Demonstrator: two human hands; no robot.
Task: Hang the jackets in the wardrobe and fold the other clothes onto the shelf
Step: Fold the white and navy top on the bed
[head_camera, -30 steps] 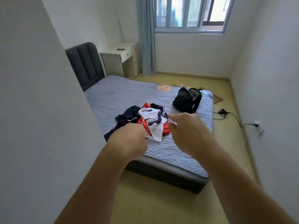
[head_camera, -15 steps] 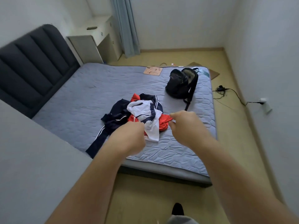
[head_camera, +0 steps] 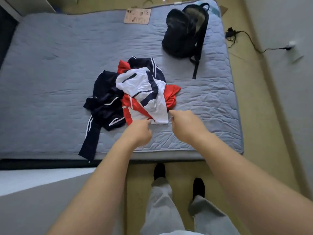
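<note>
**Head view, looking steeply down.** Nearest the camera, the person's grey trousers and two dark-covered feet stand on the yellowish floor, at the near edge of a blue-grey quilted mattress. A pale panel fills the lower left corner.

Both bare forearms extend forward over that edge. The left hand and the right hand lie side by side and apart from one another. Their knuckles face the camera and their fingers are curled narrowly.

The left fingertips meet the near hem of the clothes pile, where red and white cloth overlap. The right fingertips meet the near right corner of the white cloth. Whether either hand actually pinches cloth cannot be told, as the contact is small and blurred.

The pile lies on the mattress directly beyond both hands.
- **Top layer:** a white garment with navy trim lies between and just beyond the two hands.
- **Beneath it:** a red garment shows beyond the right hand and again just beyond the left.
- **Left of the left hand:** a navy garment with white stripes spreads out, with one long part trailing over the mattress's near edge.

Well beyond the right hand, a black backpack rests on the mattress, one strap stretched towards the pile. Farther still, beyond the pile, a pinkish card lies at the far edge. Off the mattress, far to the right of the right hand, a black cable runs across the floor to a wall plug.
</note>
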